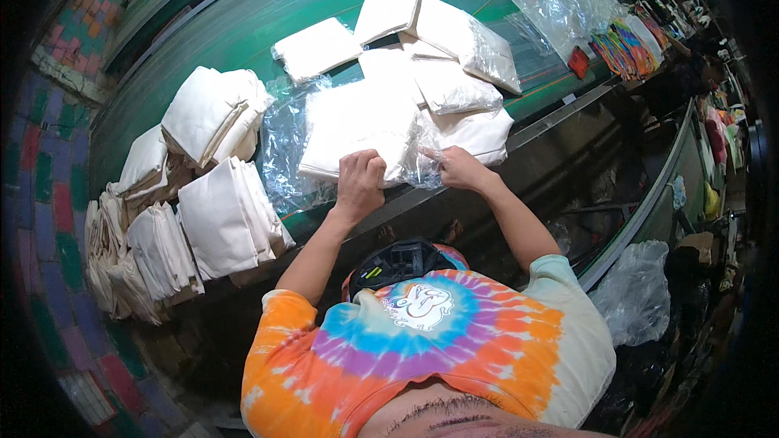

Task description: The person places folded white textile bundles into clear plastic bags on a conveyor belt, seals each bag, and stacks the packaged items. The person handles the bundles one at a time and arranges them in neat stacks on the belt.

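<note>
A: Take a clock centred on the white cloth, with twelve at the table's far side. How are your hands?

B: Your left hand is curled nearly closed on the cloth's near edge, at six o'clock. Your right hand, at four, stretches its index finger to the clear bag, other fingers bent; I cannot tell whether it pinches the plastic.

A: Count what lies around you.

B: You have one folded cloth before you, near the close edge of the green table. At least six white packets spread from eleven to three. At least five white stacks crowd eight to nine; their overlap hides the exact number. One plastic heap and one red piece lie toward two.

A: Which way does your cloth point?

B: It looks longer across, roughly nine to three, its far edge rising toward two. One long side faces you at six; the bag meets its three-to-four o'clock end.
</note>
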